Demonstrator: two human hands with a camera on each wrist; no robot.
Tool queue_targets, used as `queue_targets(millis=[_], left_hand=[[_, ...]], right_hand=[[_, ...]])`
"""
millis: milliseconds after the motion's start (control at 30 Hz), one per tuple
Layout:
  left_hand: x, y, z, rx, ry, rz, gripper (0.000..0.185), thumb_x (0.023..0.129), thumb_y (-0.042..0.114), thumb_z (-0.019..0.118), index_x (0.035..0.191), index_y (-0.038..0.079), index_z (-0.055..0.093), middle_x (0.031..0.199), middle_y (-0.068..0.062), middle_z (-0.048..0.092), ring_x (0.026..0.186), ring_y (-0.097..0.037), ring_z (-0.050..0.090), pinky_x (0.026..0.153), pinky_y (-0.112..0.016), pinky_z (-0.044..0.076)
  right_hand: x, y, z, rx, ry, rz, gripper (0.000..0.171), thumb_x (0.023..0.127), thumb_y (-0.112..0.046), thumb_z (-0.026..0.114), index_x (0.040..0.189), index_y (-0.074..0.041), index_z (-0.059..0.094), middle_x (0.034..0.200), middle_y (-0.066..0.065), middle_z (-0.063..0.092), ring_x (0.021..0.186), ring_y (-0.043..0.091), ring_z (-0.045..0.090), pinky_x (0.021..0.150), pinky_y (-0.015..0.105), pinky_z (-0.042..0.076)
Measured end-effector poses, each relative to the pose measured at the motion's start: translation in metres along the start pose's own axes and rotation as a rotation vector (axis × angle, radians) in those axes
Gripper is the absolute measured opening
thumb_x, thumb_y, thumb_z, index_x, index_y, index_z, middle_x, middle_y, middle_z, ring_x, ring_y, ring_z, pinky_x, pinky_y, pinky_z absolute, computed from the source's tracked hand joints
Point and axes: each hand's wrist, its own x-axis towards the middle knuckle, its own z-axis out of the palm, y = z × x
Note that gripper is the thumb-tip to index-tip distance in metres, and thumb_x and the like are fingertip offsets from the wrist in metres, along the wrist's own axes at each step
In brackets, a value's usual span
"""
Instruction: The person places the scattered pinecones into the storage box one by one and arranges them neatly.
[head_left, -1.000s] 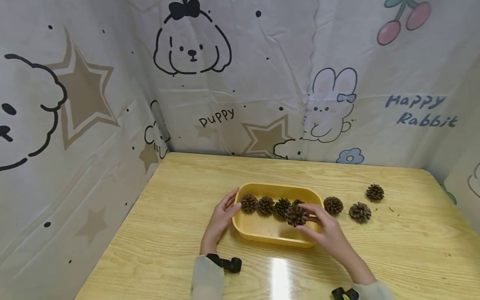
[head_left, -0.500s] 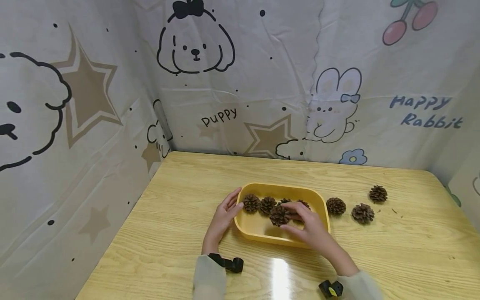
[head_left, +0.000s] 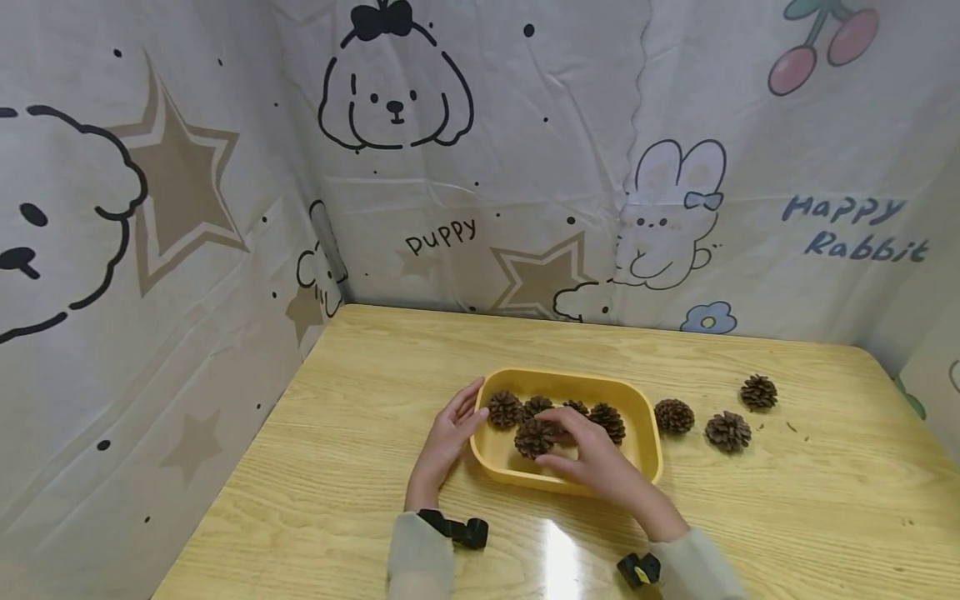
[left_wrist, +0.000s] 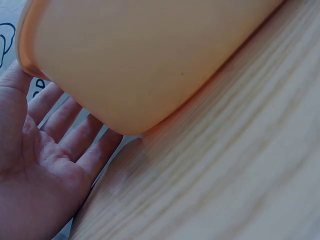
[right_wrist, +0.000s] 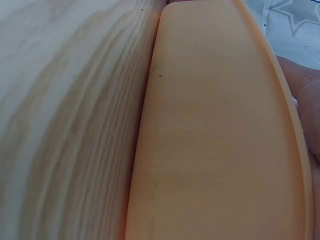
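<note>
A yellow plastic tub (head_left: 567, 378) with rounded corners sits on the wooden table. My left hand (head_left: 444, 442) holds its left end, thumb over the rim and fingers against the outer wall; the left wrist view shows that hand (left_wrist: 55, 155) below the tub's corner. Over the tub's inside, my right hand (head_left: 592, 454) pinches a brown pine cone (head_left: 534, 438) between thumb and fingers. Behind it lies a row of pine cones, among them one at the left end (head_left: 505, 409) and one at the right (head_left: 607, 423). The right wrist view shows mostly the tub's outer wall (right_wrist: 215, 120).
Three more pine cones lie on the table right of the tub: one beside its wall (head_left: 674, 417), one farther right (head_left: 727, 432) and one behind that (head_left: 759, 392). Small brown scraps (head_left: 792, 426) lie near them. A printed cloth (head_left: 525, 183) hangs behind the table.
My right hand has carried the pine cone leftward across the tub, uncovering the row's right-hand cone. My left hand keeps its place at the tub's end. The head view has shifted slightly.
</note>
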Motion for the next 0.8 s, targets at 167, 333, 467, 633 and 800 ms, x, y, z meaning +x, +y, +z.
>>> queue_targets(millis=[167, 333, 467, 633, 800], left_hand=[[0.000, 0.000, 0.001, 0.001, 0.002, 0.004, 0.057, 0.098, 0.022, 0.060, 0.151, 0.018, 0.039, 0.157, -0.010, 0.038, 0.146, -0.027, 0.036, 0.118, -0.041, 0.036], [0.000, -0.001, 0.001, 0.011, 0.011, -0.001, 0.057, 0.098, 0.022, 0.060, 0.151, 0.019, 0.039, 0.157, -0.010, 0.038, 0.146, -0.028, 0.036, 0.119, -0.042, 0.035], [0.000, 0.000, 0.002, 0.007, 0.012, -0.010, 0.055, 0.099, 0.022, 0.059, 0.151, 0.020, 0.039, 0.157, -0.008, 0.038, 0.146, -0.026, 0.035, 0.120, -0.043, 0.033], [0.000, 0.000, 0.001, 0.007, 0.013, -0.011, 0.054, 0.099, 0.022, 0.058, 0.150, 0.021, 0.040, 0.157, -0.007, 0.039, 0.146, -0.025, 0.036, 0.120, -0.043, 0.033], [0.000, 0.000, 0.000, 0.016, 0.015, -0.018, 0.055, 0.099, 0.024, 0.059, 0.150, 0.022, 0.040, 0.156, -0.006, 0.039, 0.146, -0.025, 0.036, 0.120, -0.043, 0.033]], right_hand=[[0.008, -0.001, 0.005, -0.018, -0.044, -0.019, 0.052, 0.085, -0.017, 0.075, 0.131, -0.004, 0.055, 0.126, 0.011, 0.062, 0.110, 0.029, 0.064, 0.092, 0.039, 0.058], [0.015, -0.002, 0.009, -0.015, -0.095, -0.028, 0.049, 0.088, -0.016, 0.073, 0.131, -0.003, 0.054, 0.127, 0.013, 0.061, 0.112, 0.030, 0.064, 0.093, 0.037, 0.058], [0.020, -0.001, 0.012, -0.017, -0.134, -0.023, 0.048, 0.089, -0.016, 0.072, 0.131, -0.004, 0.054, 0.127, 0.012, 0.061, 0.111, 0.027, 0.065, 0.092, 0.036, 0.058], [0.025, -0.002, 0.016, 0.010, -0.178, 0.002, 0.046, 0.089, -0.018, 0.072, 0.130, -0.005, 0.055, 0.127, 0.011, 0.061, 0.109, 0.026, 0.065, 0.091, 0.035, 0.058], [0.030, -0.004, 0.018, 0.015, -0.211, 0.037, 0.045, 0.089, -0.021, 0.072, 0.129, -0.008, 0.056, 0.127, 0.009, 0.062, 0.109, 0.024, 0.063, 0.088, 0.036, 0.058]])
